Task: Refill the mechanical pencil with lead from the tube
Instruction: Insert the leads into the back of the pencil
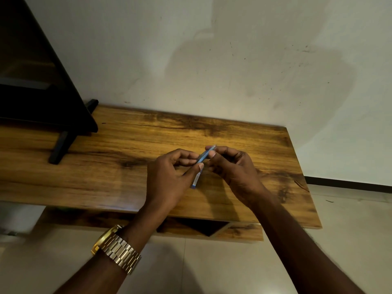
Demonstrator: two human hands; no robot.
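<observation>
A slim blue mechanical pencil [201, 164] is held in the air just above the wooden worktop [127, 158], a little right of its middle. It lies on a slant, one end pointing to the far right near the right hand and the other, a blue-tipped end, pointing down toward the near edge. The lower stretch of the barrel looks pale or clear, the upper stretch blue; finer detail is too small to tell.

The left hand [169, 177] holds the pencil around its middle, thumb on the near side and curled fingers [186, 157] on the far side, so those fingers are closed on the barrel. The right hand [233, 164] meets the pencil at its far end, the thumb and forefinger pinched together on the tip there; the remaining fingers curl inward toward the palm. Whether the right hand pinches the pencil's end itself or a separate small part cannot be told. No lead tube can be made out.

A gold-coloured metal watch [116, 249] sits on the left wrist. Both forearms reach in from the near edge of the view.

The worktop is a brown plank with dark grain streaks, set against a pale, marked wall [233, 60]. At its far left stands a dark flat screen [38, 77] on a black foot [60, 148]. Beneath the worktop a lower shelf [233, 232] of the same wood shows, and a light tiled floor [212, 268] lies below.
</observation>
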